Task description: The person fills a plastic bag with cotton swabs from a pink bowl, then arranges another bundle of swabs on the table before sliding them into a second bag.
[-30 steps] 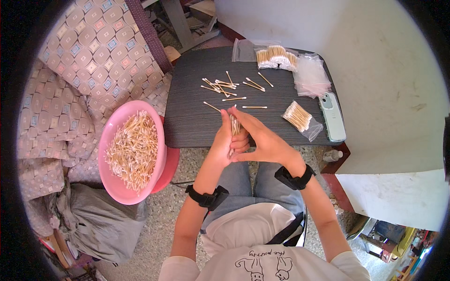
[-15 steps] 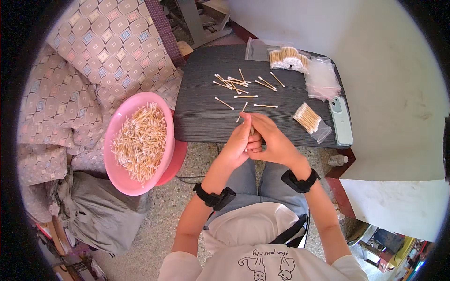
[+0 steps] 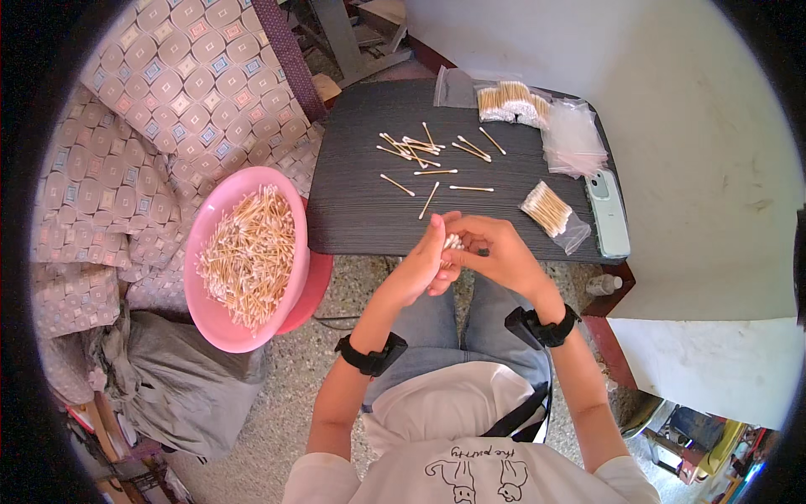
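Note:
Just off the near edge of the dark table, a bundle of cotton swabs (image 3: pixel 452 243) is held between my two hands, its white tips showing. My left hand (image 3: pixel 422 265) is closed around the bundle from the left. From the right, my right hand (image 3: pixel 497 254) grips the same bundle, thumb and fingers bent about its tips. Loose cotton swabs (image 3: pixel 411 149) lie scattered on the table beyond my hands, one (image 3: pixel 429 201) just past my left fingertips. To the left, a pink basin (image 3: pixel 194 290) is heaped with many more swabs.
The dark table (image 3: pixel 353 210) carries a small swab-filled bag (image 3: pixel 547 208), filled packs (image 3: pixel 510 102) at the far edge, clear plastic bags (image 3: pixel 573 139) and a pale phone (image 3: pixel 608 213) at right. A patterned sofa (image 3: pixel 201 76) stands left; a wall (image 3: pixel 672 168) rises at right.
My right hand has opened out and shifted around the bundle, so the white swab tips now show between my hands. The loose swabs on the table lie as before.

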A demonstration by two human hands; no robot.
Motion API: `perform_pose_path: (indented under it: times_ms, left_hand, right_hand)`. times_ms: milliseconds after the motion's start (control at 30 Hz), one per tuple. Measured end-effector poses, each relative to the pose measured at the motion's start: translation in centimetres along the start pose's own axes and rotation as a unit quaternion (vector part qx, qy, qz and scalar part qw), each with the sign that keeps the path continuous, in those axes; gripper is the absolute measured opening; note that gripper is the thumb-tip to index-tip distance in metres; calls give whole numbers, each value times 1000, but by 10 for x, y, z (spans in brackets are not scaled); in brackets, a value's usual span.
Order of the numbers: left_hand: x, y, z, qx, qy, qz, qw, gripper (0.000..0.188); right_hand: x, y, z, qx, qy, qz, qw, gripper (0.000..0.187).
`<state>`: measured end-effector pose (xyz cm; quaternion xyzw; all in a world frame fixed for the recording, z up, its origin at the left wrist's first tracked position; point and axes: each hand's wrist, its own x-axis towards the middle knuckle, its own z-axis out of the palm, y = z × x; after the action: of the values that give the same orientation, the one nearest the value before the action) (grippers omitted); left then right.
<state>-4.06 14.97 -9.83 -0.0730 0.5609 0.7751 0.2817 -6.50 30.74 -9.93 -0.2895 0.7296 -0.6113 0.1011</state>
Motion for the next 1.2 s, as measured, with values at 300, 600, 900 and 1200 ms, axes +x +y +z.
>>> perform_pose_path:
  times_ms: [300, 600, 900, 1200]
  left_hand:
    - [5, -21, -21, 80, -10, 60, 995, 56]
    - [-3, -23, -6, 66, 57, 190, 978, 25]
    - [-7, -26, -11, 64, 74, 157, 983, 28]
    - [-4, -29, -8, 439, 185, 372, 796, 37]
  right_hand:
    - [-11, 4, 11, 141, 75, 65, 985, 15]
    - [-18, 13, 8, 142, 114, 130, 975, 14]
    - [-25, 6, 25, -174, 174, 18, 969, 14]
    - [-40, 10, 23, -140, 143, 50, 978, 18]
